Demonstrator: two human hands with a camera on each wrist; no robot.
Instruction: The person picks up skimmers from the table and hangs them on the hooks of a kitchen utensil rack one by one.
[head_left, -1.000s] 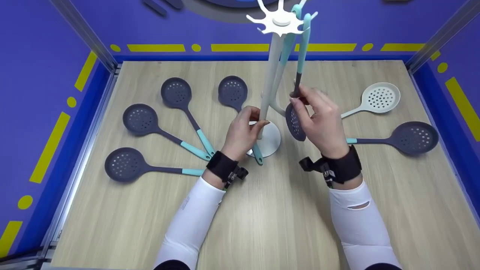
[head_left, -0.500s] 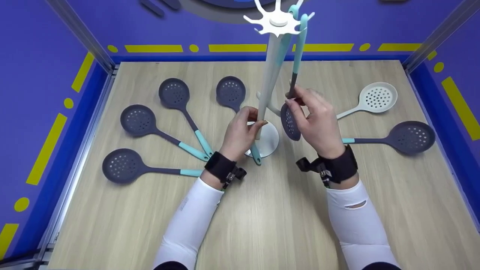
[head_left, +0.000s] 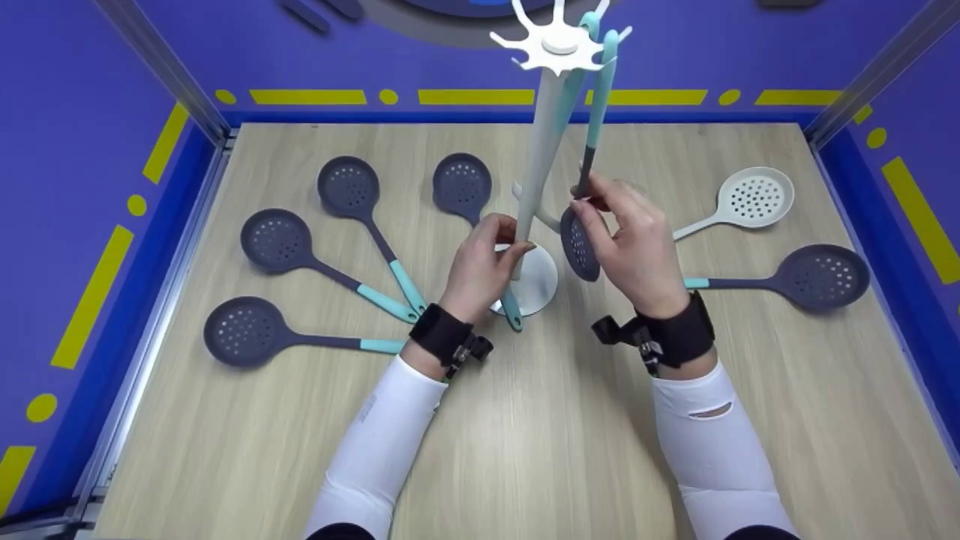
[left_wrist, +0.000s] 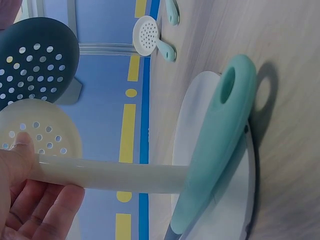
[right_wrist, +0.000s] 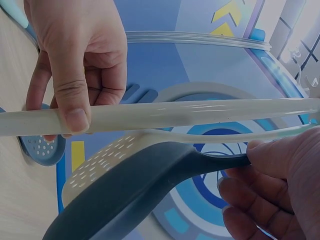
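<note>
My left hand (head_left: 480, 262) grips the lower pole (head_left: 541, 150) of a white utensil stand, just above its round base (head_left: 546, 281). With thumb and fingers, my right hand (head_left: 637, 240) pinches the neck of a dark grey skimmer (head_left: 579, 244). Its teal handle points up, with the tip at a hook of the star-shaped top (head_left: 559, 45). A cream skimmer (left_wrist: 47, 117) hangs beside it, partly hidden behind the pole in the head view. The teal handle (left_wrist: 220, 130) of another dark skimmer lies across the base, its middle hidden by my left hand.
Several dark skimmers lie left of the stand, including a front one (head_left: 244, 332) and one at the back (head_left: 461, 184). To the right are a white skimmer (head_left: 756, 197) and a dark skimmer (head_left: 823, 277). Blue panels (head_left: 67, 187) border the table (head_left: 525, 450).
The head view has shifted slightly. The held dark skimmer's head has moved a little left toward the pole since a second ago. Both hands keep their grips; the last half second shows almost no movement.
</note>
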